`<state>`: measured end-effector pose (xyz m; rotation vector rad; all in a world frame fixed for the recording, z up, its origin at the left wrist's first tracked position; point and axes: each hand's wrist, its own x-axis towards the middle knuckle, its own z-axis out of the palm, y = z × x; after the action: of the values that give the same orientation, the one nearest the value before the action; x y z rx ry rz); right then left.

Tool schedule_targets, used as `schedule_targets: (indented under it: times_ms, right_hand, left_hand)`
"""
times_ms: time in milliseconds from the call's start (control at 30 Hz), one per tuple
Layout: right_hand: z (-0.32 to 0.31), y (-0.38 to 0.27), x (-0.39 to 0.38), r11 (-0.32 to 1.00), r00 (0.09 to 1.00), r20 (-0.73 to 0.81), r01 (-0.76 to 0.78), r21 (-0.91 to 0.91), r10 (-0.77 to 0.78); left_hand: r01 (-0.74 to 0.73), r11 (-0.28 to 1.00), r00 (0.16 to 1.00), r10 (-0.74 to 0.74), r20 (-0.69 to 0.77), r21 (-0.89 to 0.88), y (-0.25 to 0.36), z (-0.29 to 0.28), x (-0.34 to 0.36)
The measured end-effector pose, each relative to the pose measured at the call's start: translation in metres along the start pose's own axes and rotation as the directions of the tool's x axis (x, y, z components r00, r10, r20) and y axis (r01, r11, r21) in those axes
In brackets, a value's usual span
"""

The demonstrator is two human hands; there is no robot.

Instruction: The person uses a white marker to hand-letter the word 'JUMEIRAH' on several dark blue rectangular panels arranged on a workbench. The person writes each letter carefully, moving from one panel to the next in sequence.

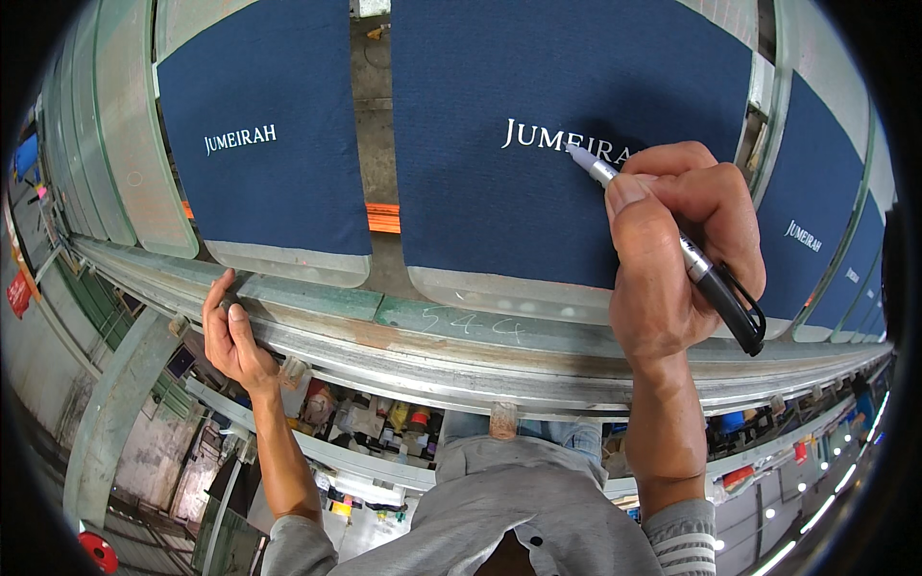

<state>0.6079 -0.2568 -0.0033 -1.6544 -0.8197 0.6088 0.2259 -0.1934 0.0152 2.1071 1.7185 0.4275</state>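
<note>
A long, metal-railed bench (538,370) crosses the view above a crowded shelf (379,468). Drab grey floor (376,144) shows beyond its edge; bright white tube lights (829,499) glow at lower right.

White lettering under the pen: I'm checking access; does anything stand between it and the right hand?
Only the pen, held in the right hand, its tip over the lettering; nothing else visible stands between.
</note>
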Motion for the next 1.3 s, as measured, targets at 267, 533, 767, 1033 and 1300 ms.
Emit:
schedule_targets:
  times_ms: [267, 533, 767, 1033, 1300]
  right_hand:
    - [0.0000, 0.0020, 0.0006, 0.999, 0.999, 0.006, 0.034, -0.004, -0.034]
    - [-0.0004, 0.0016, 0.0004, 1.000, 1.000, 0.012, 0.025, -0.006, -0.025]
    - [-0.0012, 0.0015, 0.0002, 1.000, 1.000, 0.023, 0.017, -0.016, -0.017]
    - [-0.0018, 0.0001, 0.0009, 1.000, 1.000, 0.028, 0.001, -0.006, -0.001]
    - [-0.0016, 0.0004, 0.0000, 1.000, 0.999, 0.030, -0.011, 0.008, 0.011]
  left_hand:
    - [0.001, 1.000, 1.000, -0.001, 0.002, 0.006, 0.0015, 0.0002, 0.0004]
    - [-0.011, 1.000, 1.000, 0.011, -0.001, 0.001, 0.0012, 0.0005, 0.0005]
    - [-0.006, 1.000, 1.000, 0.006, 0.004, 0.005, 0.0002, 0.0000, 0.0001]
    - [0.005, 1.000, 1.000, -0.005, -0.005, -0.010, 0.0000, 0.0007, -0.0003]
    - [-0.007, 1.000, 1.000, 0.007, -0.007, 0.007, 0.0005, 0.0008, 0.0002]
